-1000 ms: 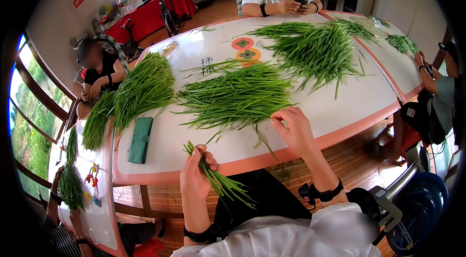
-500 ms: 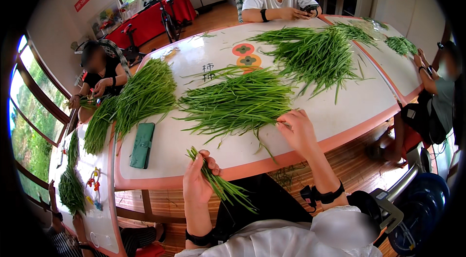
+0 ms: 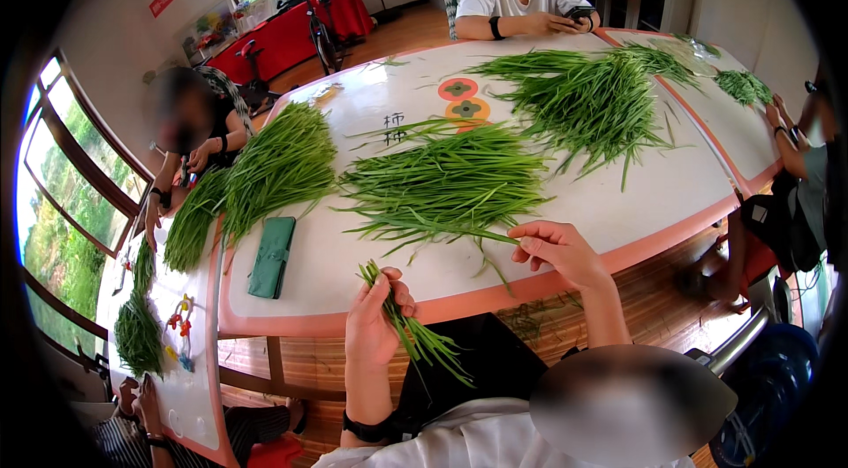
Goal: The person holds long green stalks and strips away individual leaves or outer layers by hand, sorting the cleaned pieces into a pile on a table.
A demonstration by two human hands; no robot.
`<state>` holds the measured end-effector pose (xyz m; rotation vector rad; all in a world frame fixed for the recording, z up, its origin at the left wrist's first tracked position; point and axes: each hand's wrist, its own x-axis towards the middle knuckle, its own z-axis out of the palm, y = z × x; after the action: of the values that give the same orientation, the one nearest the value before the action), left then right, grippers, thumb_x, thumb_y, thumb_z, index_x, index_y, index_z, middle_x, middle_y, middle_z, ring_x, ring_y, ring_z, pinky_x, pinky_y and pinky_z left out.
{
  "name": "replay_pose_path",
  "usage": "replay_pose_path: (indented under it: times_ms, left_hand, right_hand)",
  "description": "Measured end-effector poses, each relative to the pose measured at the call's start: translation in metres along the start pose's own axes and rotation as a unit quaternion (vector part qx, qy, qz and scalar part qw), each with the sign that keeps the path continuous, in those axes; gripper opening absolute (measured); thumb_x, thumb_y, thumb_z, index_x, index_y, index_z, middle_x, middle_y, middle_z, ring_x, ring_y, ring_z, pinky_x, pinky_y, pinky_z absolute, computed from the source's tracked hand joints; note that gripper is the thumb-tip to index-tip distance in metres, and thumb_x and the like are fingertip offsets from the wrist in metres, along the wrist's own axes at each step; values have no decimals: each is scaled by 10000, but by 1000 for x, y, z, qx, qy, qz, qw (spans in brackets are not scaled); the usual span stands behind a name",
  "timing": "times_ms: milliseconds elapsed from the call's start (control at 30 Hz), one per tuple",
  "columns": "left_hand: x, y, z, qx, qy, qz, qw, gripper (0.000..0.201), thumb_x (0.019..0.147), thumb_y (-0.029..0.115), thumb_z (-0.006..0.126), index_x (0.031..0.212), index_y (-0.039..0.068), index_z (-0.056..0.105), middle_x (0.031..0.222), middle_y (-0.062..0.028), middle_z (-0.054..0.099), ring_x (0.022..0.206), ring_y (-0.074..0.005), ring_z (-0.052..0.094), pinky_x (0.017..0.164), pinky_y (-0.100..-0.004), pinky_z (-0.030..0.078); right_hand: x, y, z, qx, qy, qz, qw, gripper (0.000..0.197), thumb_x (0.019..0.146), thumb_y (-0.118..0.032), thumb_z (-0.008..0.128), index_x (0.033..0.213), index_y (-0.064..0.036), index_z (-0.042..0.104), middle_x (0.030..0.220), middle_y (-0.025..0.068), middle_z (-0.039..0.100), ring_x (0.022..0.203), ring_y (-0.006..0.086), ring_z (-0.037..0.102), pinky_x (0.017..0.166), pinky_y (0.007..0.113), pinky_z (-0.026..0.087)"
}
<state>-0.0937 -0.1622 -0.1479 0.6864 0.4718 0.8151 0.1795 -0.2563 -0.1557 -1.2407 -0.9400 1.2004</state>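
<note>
My left hand [image 3: 374, 331] is closed around a small bunch of green chives [image 3: 426, 348], held over my lap just off the table's near edge. The bunch tilts, with its longer ends hanging down to the right. At the near right corner of a big chive pile [image 3: 446, 175], my right hand [image 3: 567, 254] pinches the end of a chive stalk [image 3: 481, 231] between thumb and fingertips. That stalk still lies along the pile's front edge, and its far end is lost among the others.
More chive heaps lie at the left [image 3: 281, 159] and far right [image 3: 587, 101] of the white table [image 3: 371, 296]. A green wallet [image 3: 271, 258] rests left of my pile. One person sits across holding a phone [image 3: 579, 15]; others sit at both sides. A blue water jug [image 3: 768, 388] stands lower right.
My right hand has drawn slightly toward me from the pile, and a pinched stalk now shows at its fingertips. My left hand keeps the bunch. The whole view has shifted a little.
</note>
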Motion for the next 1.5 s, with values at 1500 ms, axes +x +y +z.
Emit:
replay_pose_path:
  times_ms: [1500]
  left_hand:
    - [-3,-19,7,124,-11,-73,990,156,919,181,498,932,36,554,684,3,540,561,-86,511,505,-213,387]
  right_hand:
    - [25,8,106,40,-87,-75,993,290,840,-228,638,995,11,583,862,56,615,746,93,568,674,249,465]
